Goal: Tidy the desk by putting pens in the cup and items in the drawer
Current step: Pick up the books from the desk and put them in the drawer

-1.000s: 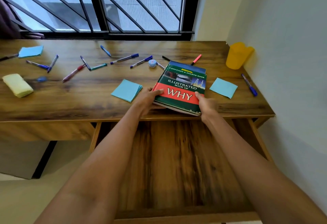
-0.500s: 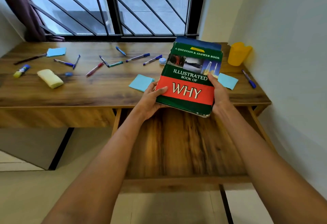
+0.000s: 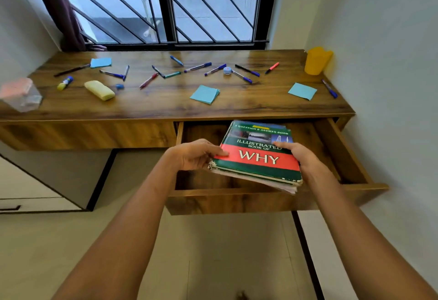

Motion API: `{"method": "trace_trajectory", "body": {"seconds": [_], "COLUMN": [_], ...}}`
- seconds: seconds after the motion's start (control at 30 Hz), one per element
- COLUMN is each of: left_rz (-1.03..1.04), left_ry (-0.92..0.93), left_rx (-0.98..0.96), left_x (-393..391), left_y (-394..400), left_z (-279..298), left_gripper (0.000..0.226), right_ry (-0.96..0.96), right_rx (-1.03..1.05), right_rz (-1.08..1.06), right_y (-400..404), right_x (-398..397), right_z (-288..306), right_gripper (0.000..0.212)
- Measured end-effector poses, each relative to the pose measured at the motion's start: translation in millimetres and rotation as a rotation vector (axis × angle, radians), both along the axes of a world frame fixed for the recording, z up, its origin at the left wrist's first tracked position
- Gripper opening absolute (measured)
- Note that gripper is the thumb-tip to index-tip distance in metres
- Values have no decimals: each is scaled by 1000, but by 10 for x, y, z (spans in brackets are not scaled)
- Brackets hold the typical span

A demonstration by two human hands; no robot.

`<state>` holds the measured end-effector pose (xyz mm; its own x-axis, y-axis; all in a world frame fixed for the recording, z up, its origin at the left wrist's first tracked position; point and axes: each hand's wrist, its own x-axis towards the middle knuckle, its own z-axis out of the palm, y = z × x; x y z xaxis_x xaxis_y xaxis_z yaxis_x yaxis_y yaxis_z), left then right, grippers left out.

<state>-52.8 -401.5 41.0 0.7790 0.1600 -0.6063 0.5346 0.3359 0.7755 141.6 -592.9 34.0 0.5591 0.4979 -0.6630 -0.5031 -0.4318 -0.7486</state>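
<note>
Both hands on the book stack point(image 3: 258, 155), held over the open drawer point(image 3: 341, 155), tilted with the near edge over the drawer front. Top book is green/red, cover reads "ILLUSTRATED BOOK OF WHY"; a blue book edge shows beneath at the far end, loose pages stick out at the near right corner.

Left hand point(image 3: 194, 155): fingers curled round the stack's left edge, thumb on the red band of the cover. Right hand point(image 3: 301, 157): fingers curled round the right edge, thumb across the cover by the title. Can't tell whether the stack touches the drawer floor; the underside is hidden.

Surface point(image 3: 166, 107) carries:
- yellow cup point(image 3: 316, 61) at the far right corner, upright, by the wall
- scattered pens, among them a blue pen point(image 3: 330, 88) near the right edge, just beside a blue sticky note point(image 3: 302, 91)
- orange pen point(image 3: 272, 68) and black-blue pen point(image 3: 247, 70) left of the cup
- small round blue-lidded pot point(image 3: 227, 70) touching a pen tip
- blue sticky note pad point(image 3: 205, 94) mid-surface, near the front edge
- another blue note point(image 3: 101, 62) far left
- yellow eraser-like block point(image 3: 99, 90), glue stick point(image 3: 65, 83) to its left
- clear plastic box with pinkish lid point(image 3: 20, 94) at the left end, blurred

Cup contents not visible from this angle.
</note>
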Motion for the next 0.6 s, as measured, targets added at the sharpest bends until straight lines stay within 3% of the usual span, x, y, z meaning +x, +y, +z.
{"method": "trace_trajectory", "body": {"seconds": [0.1,0.27,0.47,0.6], "left_rz": [-41,89,247,219], "left_ry": [62,108,142,258], "left_rx": [-15,-38,-21,65], "left_x": [-156,-304,-264,-174], "left_y": [-25,85,235,420], "left_z": [-34,-252,-532,-677], "left_gripper": [28,36,32,35], "right_ry": [-29,-11,-52,-69], "right_rx": [-91,-64,-76,-146], "right_rz": [80,71,58,113], "right_y": [-39,223,735,1043], "right_x": [-76,-211,-87,-42], "right_z": [-63,-175,-419,-621], "right_gripper": [29,13,19,17]}}
